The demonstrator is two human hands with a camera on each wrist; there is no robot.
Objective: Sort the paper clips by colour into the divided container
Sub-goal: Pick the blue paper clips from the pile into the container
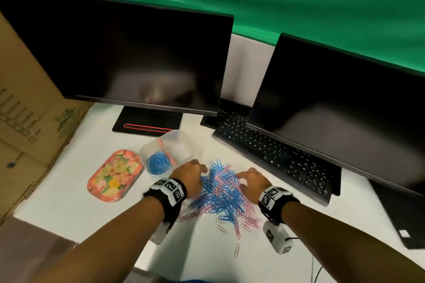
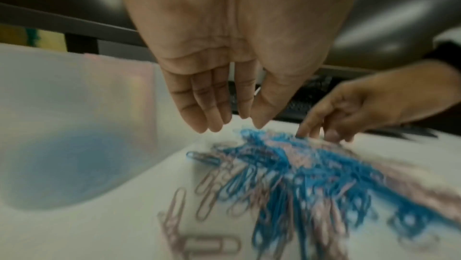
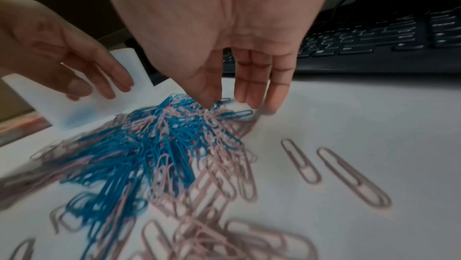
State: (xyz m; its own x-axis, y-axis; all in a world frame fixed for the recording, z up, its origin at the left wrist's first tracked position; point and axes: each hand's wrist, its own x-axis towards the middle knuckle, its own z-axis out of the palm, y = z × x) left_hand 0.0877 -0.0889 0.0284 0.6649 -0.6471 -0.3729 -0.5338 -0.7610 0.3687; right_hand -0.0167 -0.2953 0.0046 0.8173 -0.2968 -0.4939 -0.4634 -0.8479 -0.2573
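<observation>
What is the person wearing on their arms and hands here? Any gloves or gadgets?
No gloves and no sleeves in view: the left hand and right hand are bare. Each wrist carries a black strap with white blocks printed with black-and-white square code markers. A white camera housing hangs under each wrist; the right one trails a thin dark cable.

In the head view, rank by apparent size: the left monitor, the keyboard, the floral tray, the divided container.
1. left monitor
2. keyboard
3. and 4. floral tray and divided container: close in apparent size, and the container sits farther back, so no firm ranking.
</observation>
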